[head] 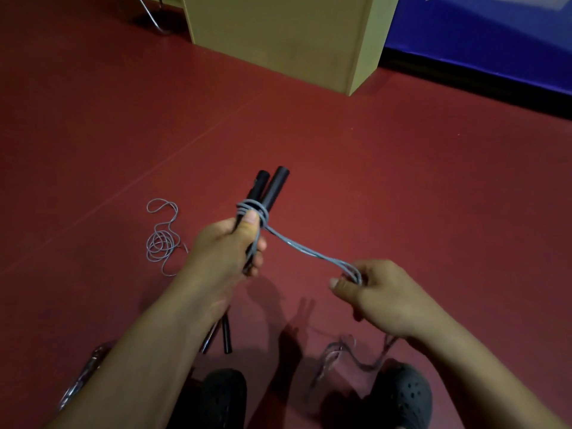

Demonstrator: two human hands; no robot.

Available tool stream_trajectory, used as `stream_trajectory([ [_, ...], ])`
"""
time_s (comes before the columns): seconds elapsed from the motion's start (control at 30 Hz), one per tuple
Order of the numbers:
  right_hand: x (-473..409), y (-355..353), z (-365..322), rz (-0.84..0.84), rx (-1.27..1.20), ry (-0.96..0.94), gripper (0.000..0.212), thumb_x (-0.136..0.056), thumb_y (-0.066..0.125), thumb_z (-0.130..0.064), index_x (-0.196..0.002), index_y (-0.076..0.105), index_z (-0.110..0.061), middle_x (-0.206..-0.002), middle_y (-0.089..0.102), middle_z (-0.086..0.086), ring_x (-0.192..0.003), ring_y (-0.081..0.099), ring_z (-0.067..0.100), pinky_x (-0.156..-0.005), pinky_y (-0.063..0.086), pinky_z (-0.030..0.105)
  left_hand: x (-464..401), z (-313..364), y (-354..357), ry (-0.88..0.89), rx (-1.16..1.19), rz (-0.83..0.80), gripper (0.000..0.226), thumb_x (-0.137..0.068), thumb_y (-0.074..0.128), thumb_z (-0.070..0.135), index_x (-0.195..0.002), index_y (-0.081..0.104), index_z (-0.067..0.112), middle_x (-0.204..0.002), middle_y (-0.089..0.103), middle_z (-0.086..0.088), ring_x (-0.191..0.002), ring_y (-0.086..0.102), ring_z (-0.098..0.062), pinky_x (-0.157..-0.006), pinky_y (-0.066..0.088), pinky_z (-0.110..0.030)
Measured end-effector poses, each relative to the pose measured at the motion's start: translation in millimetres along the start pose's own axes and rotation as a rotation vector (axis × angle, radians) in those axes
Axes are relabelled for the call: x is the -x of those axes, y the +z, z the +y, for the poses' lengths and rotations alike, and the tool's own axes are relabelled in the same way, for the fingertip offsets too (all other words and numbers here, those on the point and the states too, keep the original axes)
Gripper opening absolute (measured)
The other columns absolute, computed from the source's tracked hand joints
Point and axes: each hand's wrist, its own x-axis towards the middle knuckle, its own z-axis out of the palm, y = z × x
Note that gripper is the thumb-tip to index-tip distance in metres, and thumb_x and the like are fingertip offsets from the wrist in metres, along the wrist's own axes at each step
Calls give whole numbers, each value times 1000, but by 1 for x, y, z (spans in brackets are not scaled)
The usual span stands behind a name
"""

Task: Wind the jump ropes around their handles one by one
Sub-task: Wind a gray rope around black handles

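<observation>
My left hand (pixel 230 243) grips two black handles (pixel 272 187) held side by side, pointing up and away, with my thumb pressing on grey cord wound round them. A bundle of grey rope strands (pixel 309 250) runs taut from those turns down to my right hand (pixel 382 292), which pinches the strands between thumb and fingers. The rest of this rope (pixel 343 357) trails on the floor below my right wrist. Another pair of black handles (pixel 221 332) lies on the floor under my left forearm.
A loose grey cord coil (pixel 162 239) lies on the red floor at left. A shiny rope or chain (pixel 83 376) sits at lower left. My two dark shoes (pixel 402 394) are at the bottom. A tan cabinet (pixel 288 35) and blue barrier (pixel 483 41) stand behind.
</observation>
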Motion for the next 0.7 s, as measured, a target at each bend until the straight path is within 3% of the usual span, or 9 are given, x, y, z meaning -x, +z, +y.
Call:
stream_trajectory([
  [0.17,-4,-1,0,139,-627,-34,20,-92,66,-22,-77,60,-10,-52,43,0,-47,34,15,-46,28,27,-3,1,-9,52,-180,76,36,-101,52,28,-73,62,7,-61,57,-7,-39,46,-11,-40,39,-21],
  [0.27,-12,-1,8,355,-558,-57,20,-95,60,-21,-78,63,-10,-58,55,5,-45,43,18,-48,36,31,5,1,-7,65,-276,-62,34,-102,51,26,-74,59,8,-60,57,-4,-39,46,-9,-38,38,-19],
  [0.33,-17,-2,14,449,-463,-46,7,-95,59,-22,-95,67,-20,-68,66,1,-45,54,19,-53,47,35,9,2,-6,47,-273,-132,35,-102,51,27,-73,58,9,-58,56,-1,-41,46,-9,-40,38,-18],
  [0.37,-18,-1,17,451,-425,-32,15,-92,60,-28,-106,64,-28,-77,70,0,-53,62,21,-60,54,39,10,3,-6,29,-250,-162,36,-102,51,28,-73,58,8,-57,56,-1,-41,47,-9,-41,39,-18],
  [0.43,-19,0,19,358,-263,-6,40,-86,61,-41,-125,59,-34,-108,72,-1,-92,70,22,-88,54,45,11,5,-4,-14,-167,-232,35,-101,50,30,-75,58,8,-61,55,-3,-43,46,-9,-42,38,-19],
  [0.47,-17,2,18,320,-172,-13,45,-88,62,-42,-132,57,-31,-125,65,-2,-112,63,19,-102,47,40,12,6,-2,-41,-120,-270,33,-101,49,30,-78,57,8,-62,55,-3,-44,45,-9,-42,37,-19],
  [0.53,-11,7,10,300,-70,-97,46,-93,58,-39,-137,55,-25,-141,53,-7,-132,47,9,-111,31,24,16,6,4,-97,-64,-339,29,-101,49,30,-82,57,10,-62,56,0,-44,44,-9,-41,36,-19],
  [0.63,0,15,-7,140,-298,-236,31,-99,47,-40,-120,66,-27,-123,66,-12,-119,53,-2,-104,38,24,21,2,13,-138,-30,-427,26,-101,48,30,-93,58,7,-60,56,1,-44,43,-9,-41,35,-19],
  [0.7,4,22,-14,-10,-404,-265,34,-102,41,-41,-103,70,-23,-102,73,-5,-103,66,9,-95,48,35,22,2,15,-147,2,-449,27,-100,48,31,-97,58,6,-61,55,1,-45,43,-9,-42,35,-19],
])
